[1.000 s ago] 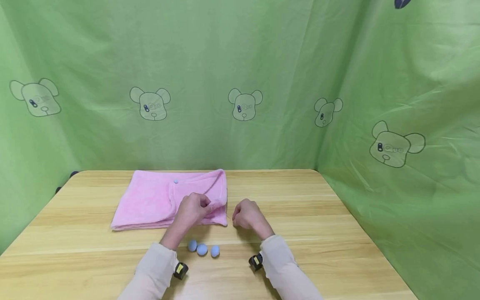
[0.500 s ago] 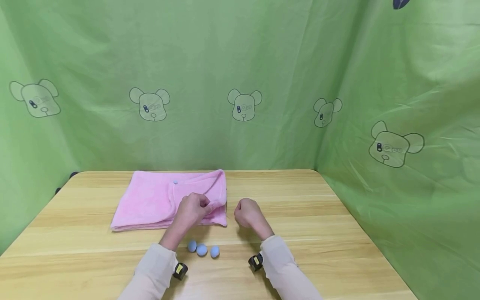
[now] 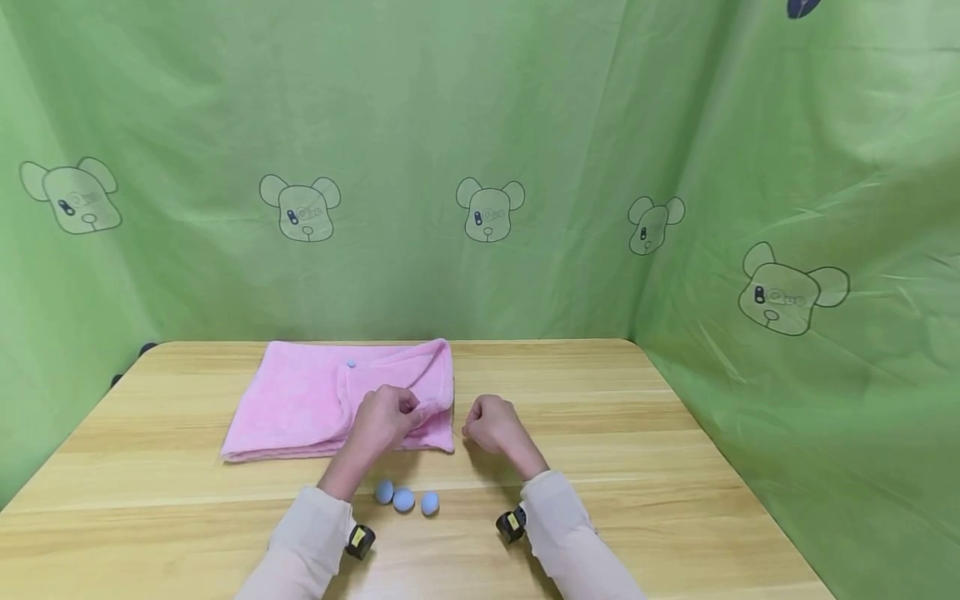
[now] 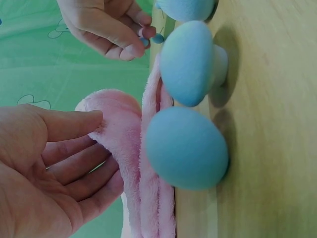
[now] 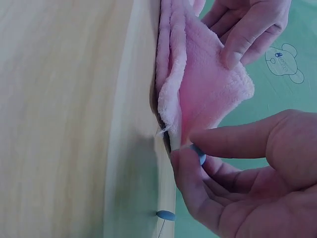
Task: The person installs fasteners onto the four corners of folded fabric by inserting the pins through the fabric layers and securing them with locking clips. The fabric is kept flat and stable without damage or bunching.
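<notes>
Your right hand [image 3: 495, 423] has edged slightly toward the pink cloth [image 3: 288, 400], pinching a small blue disc [image 5: 200, 155], while your left hand [image 3: 382, 418] pinches the cloth's raised flap [image 5: 213, 79].

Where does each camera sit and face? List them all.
Head: on the head, facing forward and down at the table and pink cloth; left hand, right hand, sleeves show.
Left wrist: on that wrist, facing the left hand and blue knobs; right hand beyond.
Right wrist: on that wrist, facing the right hand pinching a blue piece; left hand beyond.
Both wrist views share the pink cloth.
</notes>
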{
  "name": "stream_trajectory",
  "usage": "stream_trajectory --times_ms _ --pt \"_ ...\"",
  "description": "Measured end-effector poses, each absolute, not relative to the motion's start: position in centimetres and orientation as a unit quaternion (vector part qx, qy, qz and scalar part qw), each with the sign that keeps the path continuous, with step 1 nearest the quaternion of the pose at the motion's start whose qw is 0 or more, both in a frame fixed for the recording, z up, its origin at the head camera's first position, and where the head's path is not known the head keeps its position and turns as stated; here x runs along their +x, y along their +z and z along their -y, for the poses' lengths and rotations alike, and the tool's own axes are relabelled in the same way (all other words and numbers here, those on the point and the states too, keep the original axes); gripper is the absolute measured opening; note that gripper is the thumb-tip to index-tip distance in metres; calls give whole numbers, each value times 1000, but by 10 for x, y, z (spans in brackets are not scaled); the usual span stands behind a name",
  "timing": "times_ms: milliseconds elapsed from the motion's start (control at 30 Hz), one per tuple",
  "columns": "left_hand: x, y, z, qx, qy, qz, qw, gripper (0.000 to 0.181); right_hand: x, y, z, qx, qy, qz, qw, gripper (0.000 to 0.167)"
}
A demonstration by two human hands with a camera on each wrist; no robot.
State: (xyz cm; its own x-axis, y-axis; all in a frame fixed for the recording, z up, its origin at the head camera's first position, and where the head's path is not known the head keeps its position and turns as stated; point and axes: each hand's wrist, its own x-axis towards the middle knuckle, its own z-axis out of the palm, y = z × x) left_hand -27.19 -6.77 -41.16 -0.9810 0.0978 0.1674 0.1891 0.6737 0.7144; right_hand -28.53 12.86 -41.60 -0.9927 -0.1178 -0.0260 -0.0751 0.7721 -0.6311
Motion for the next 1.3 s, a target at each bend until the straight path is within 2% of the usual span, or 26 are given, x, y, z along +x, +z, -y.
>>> stream_trajectory --times_ms 400,567,967,1200,1300 --pt "-272 -412 68 -77 -392 915 55 7 -284 -416 -126 -79 -392 -914 61 9" --pt "-271 -412 68 -78 -396 913 51 9 -283 -416 -125 -93 -415 -901 85 6" --pt "-272 -411 67 -83 -387 917 52 6 -279 -415 -123 -97 -512 -840 149 11" --pt "-272 -411 67 -80 -388 917 49 9 -281 -421 -115 -107 -532 -833 111 16" --pt "-271 -411 67 -80 -387 917 48 8 -281 -422 -112 -105 -557 -816 113 16"
